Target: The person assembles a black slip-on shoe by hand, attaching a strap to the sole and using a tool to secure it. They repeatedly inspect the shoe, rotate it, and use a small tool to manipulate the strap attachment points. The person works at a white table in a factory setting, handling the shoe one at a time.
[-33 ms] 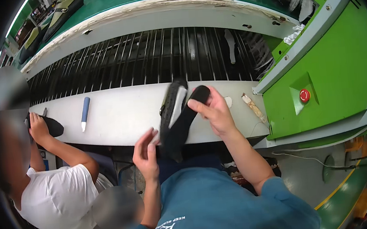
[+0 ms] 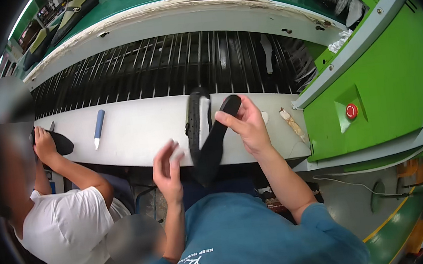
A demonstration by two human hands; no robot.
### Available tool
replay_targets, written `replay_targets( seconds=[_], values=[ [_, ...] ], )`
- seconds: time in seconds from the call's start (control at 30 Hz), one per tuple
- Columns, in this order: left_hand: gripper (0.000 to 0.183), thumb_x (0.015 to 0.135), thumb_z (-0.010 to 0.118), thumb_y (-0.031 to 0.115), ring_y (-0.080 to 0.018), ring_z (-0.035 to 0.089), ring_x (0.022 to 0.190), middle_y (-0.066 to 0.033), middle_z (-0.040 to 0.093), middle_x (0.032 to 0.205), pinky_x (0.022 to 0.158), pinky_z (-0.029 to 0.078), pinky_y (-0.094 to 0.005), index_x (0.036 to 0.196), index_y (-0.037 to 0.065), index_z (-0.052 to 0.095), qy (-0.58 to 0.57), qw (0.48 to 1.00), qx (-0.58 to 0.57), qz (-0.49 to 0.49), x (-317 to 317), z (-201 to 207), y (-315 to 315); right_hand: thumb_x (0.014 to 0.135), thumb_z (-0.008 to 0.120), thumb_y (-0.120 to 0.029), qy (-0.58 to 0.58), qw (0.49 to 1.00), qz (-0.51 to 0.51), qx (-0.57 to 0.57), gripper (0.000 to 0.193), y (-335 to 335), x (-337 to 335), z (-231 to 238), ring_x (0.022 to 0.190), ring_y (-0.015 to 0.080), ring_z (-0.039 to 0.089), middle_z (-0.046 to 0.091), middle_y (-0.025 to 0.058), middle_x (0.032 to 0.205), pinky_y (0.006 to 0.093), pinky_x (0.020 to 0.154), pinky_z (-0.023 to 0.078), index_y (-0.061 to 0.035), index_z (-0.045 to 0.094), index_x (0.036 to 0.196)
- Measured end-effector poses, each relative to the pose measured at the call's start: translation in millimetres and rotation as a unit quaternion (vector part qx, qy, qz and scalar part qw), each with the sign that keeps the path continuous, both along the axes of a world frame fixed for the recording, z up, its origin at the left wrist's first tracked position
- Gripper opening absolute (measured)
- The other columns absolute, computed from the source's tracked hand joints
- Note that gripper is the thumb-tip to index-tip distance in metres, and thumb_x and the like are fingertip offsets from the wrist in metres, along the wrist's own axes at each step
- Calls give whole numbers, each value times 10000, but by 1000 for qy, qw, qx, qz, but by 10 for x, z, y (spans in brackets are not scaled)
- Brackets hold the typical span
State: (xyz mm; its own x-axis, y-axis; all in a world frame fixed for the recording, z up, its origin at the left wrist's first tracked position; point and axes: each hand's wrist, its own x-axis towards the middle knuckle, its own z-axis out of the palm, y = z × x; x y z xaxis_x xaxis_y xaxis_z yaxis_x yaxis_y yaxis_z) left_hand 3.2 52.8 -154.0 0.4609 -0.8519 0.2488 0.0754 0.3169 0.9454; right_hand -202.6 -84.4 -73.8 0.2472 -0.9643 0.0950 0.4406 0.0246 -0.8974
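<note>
A black insole hangs slantwise over the front edge of the white ledge, its lower end blurred. My right hand pinches the upper end between thumb and fingers. Just behind the insole and to its left is a dark shoe with a pale strip along its right side and a small buckle on its left. The insole covers part of the shoe's near end. My left hand, partly blurred, is apart from both, left of the insole, with its fingers loosely curled and separated and nothing in them.
A blue-handled tool lies on the ledge at left; a tape-wrapped tool lies at right. Beyond the ledge run metal rollers. A green machine housing carries a red button. At left, a co-worker holds a black piece.
The shoe now stands straighter along the view, its near end less tilted. The insole has swung slightly rightward in my right hand. My left hand has drawn back a little from it.
</note>
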Motion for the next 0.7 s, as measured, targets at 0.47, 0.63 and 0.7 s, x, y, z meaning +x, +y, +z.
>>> replay_targets(
  seconds=[0.47,0.63,0.7],
  values=[
    [619,836,931,111,-164,614,974,-58,624,1133,943,508,-322,1387,63,652,-163,975,-143,56,-213,1091,-962,739,993,-311,343,847,-158,-375,483,350,-25,623,687,213,643,687,67,859,336,592,520,-73,713,1053],
    [636,776,957,160,-219,602,1038,-84,608,1164,914,505,-358,1338,60,677,-254,952,-158,64,-184,1146,-940,741,947,-234,330,846,-152,-390,385,364,-19,595,656,191,602,667,46,802,331,558,488,-85,684,978],
    [632,781,955,159,-211,598,1030,-80,603,1156,902,503,-354,1339,57,676,-236,958,-154,58,-164,1116,-928,747,913,-168,299,846,-156,-413,315,354,48,592,653,195,604,651,30,772,334,559,489,-90,661,918]
  ],
)
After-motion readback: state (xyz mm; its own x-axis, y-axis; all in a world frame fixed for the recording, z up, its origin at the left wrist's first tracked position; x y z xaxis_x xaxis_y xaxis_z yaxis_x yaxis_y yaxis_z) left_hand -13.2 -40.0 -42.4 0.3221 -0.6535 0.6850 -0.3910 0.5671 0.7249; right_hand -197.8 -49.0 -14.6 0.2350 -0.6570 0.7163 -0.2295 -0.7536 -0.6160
